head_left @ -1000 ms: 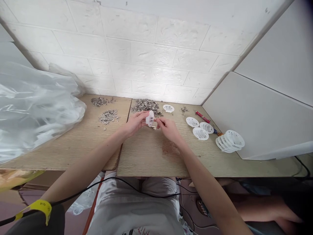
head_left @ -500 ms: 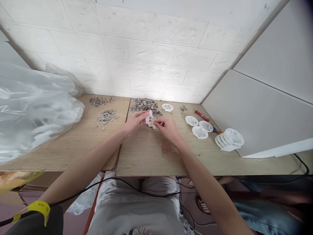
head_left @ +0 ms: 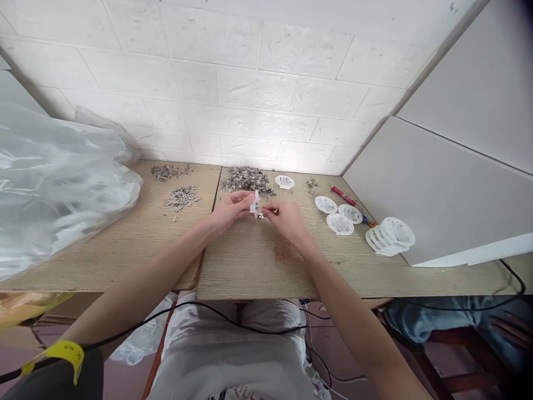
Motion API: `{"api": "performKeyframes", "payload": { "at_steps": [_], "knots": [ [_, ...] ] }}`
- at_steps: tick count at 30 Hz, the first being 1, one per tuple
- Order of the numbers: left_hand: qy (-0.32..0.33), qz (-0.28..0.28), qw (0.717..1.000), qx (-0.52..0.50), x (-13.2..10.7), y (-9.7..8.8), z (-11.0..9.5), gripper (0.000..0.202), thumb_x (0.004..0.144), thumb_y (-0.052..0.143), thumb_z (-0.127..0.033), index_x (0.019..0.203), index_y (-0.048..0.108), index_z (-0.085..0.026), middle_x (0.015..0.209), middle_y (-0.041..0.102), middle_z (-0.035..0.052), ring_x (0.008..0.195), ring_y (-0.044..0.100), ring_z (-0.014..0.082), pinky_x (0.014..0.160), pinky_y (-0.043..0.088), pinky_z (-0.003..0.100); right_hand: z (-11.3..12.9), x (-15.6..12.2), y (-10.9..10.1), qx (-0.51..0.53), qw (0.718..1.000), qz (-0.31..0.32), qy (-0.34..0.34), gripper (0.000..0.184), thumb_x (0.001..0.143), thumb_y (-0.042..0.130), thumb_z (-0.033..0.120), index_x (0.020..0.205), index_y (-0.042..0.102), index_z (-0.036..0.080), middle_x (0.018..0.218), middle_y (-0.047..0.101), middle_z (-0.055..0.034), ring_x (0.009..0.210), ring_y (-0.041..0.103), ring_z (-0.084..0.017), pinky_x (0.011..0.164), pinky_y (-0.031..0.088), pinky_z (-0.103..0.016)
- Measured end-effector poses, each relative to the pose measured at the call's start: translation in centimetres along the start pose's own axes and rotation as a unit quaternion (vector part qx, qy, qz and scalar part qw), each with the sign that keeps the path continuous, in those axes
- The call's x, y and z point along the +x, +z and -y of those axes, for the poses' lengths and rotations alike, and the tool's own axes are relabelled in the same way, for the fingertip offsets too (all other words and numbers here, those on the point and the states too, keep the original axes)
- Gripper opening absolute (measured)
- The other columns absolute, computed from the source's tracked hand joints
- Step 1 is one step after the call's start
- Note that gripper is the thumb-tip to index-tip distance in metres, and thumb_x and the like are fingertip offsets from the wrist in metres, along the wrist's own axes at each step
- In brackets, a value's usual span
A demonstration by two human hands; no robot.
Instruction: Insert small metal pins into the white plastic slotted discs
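My left hand [head_left: 233, 209] is closed on a white round plastic piece [head_left: 256, 204], held edge-on a little above the table. My right hand [head_left: 285, 216] pinches close to the right face of that piece; what lies between its fingertips is too small to make out. Just behind the hands is a heap of small metal parts [head_left: 245, 179]. A similar white piece [head_left: 285, 181] with slots lies flat by the wall, right of the heap.
Several white discs [head_left: 340, 224] lie at right, beside a stack of more [head_left: 390, 236]. A red-handled tool [head_left: 343, 195] lies behind them. At left are small metal plates [head_left: 182, 198] and a large plastic bag [head_left: 62, 189]. A black cable [head_left: 200, 304] crosses my lap.
The white piece in my left hand has turned more edge-on. My right hand stays close to it. At lower right, another person's legs have shifted.
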State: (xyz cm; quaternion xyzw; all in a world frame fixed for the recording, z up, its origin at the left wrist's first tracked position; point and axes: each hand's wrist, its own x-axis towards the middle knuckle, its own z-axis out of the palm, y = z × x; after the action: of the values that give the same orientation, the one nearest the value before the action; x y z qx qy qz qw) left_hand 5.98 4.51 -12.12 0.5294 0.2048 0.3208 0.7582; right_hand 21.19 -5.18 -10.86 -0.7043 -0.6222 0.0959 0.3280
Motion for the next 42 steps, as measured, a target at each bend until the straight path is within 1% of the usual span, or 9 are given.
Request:
{"api": "performKeyframes", "payload": {
  "at_steps": [4,10,13,18,20,24,29,35,42],
  "knots": [
    [0.002,0.007,1.000,-0.005,0.07,0.09,0.12,0.039,0.071,0.079,-0.041,0.097,0.072,-0.013,0.093,0.071,0.0095,0.084,0.066,0.0173,0.084,0.052,0.036,-0.05,0.00,-0.24,0.012,1.000,0.007,0.021,0.018,0.084,0.060,0.017,0.086,0.077,0.018,0.077,0.074,-0.0039,0.063,0.060,-0.015,0.062,0.042,-0.026],
    [0.021,0.002,0.999,-0.040,0.24,0.14,0.08,0.035,0.072,0.079,-0.040,0.095,0.071,-0.014,0.093,0.071,0.0082,0.084,0.066,0.0164,0.085,0.051,0.034,-0.02,0.02,-0.17,0.099,0.994,0.008,0.040,0.016,0.082,0.060,0.018,0.085,0.076,0.017,0.069,0.071,-0.0022,0.057,0.060,-0.013,0.058,0.044,-0.024],
    [0.027,0.000,0.998,-0.056,0.29,0.10,0.29,0.038,0.070,0.080,-0.039,0.098,0.072,-0.015,0.091,0.071,0.0073,0.083,0.065,0.0159,0.084,0.052,0.034,0.10,0.03,-0.20,0.142,0.988,0.014,0.057,0.015,0.082,0.060,0.019,0.084,0.075,0.016,0.071,0.072,-0.0023,0.053,0.059,-0.011,0.056,0.045,-0.024],
    [0.036,0.030,0.998,-0.046,0.18,0.09,0.21,0.036,0.073,0.077,-0.041,0.096,0.073,-0.015,0.093,0.071,0.0078,0.083,0.065,0.0159,0.083,0.052,0.033,0.53,-0.04,-0.66,0.205,0.975,0.027,0.082,0.015,0.080,0.060,0.019,0.079,0.075,0.016,0.078,0.073,-0.0026,0.050,0.056,-0.009,0.056,0.047,-0.023],
    [0.037,0.036,0.998,-0.038,0.14,0.08,0.11,0.036,0.074,0.076,-0.042,0.097,0.073,-0.015,0.095,0.071,0.0080,0.084,0.065,0.0161,0.083,0.051,0.033,0.62,-0.05,-0.78,0.223,0.971,0.034,0.084,0.015,0.081,0.060,0.019,0.081,0.075,0.016,0.081,0.074,-0.0028,0.050,0.055,-0.008,0.056,0.047,-0.023],
    [0.033,0.031,0.998,-0.036,0.13,0.09,0.03,0.037,0.074,0.077,-0.041,0.100,0.073,-0.016,0.095,0.072,0.0076,0.084,0.065,0.0161,0.084,0.051,0.034,0.56,0.03,-0.70,0.227,0.969,0.038,0.092,0.020,0.081,0.059,0.017,0.093,0.076,0.016,0.083,0.074,-0.0029,0.049,0.053,-0.008,0.055,0.047,-0.022],
    [0.028,0.021,0.998,-0.046,0.16,0.14,0.17,0.040,0.070,0.080,-0.041,0.100,0.073,-0.015,0.094,0.072,0.0077,0.085,0.064,0.0159,0.085,0.050,0.034,0.33,0.13,-0.44,0.217,0.971,0.031,0.092,0.024,0.082,0.057,0.015,0.099,0.075,0.016,0.086,0.075,-0.0041,0.048,0.052,-0.008,0.054,0.047,-0.023],
    [0.022,0.007,0.998,-0.061,0.32,0.03,0.57,0.042,0.066,0.083,-0.037,0.102,0.073,-0.017,0.098,0.072,0.0076,0.086,0.065,0.0159,0.086,0.050,0.034,0.17,0.10,-0.18,0.186,0.980,0.024,0.066,0.022,0.081,0.057,0.017,0.094,0.076,0.016,0.081,0.075,-0.0035,0.048,0.050,-0.008,0.054,0.045,-0.023],
    [0.040,0.025,0.997,-0.069,0.22,0.10,0.28,0.037,0.071,0.079,-0.040,0.099,0.073,-0.018,0.094,0.072,0.0067,0.084,0.065,0.0158,0.085,0.050,0.034,0.47,0.09,-0.40,0.245,0.966,0.021,0.084,0.023,0.080,0.057,0.020,0.094,0.074,0.014,0.082,0.075,-0.0043,0.048,0.048,-0.007,0.051,0.045,-0.021]
  ]
}}
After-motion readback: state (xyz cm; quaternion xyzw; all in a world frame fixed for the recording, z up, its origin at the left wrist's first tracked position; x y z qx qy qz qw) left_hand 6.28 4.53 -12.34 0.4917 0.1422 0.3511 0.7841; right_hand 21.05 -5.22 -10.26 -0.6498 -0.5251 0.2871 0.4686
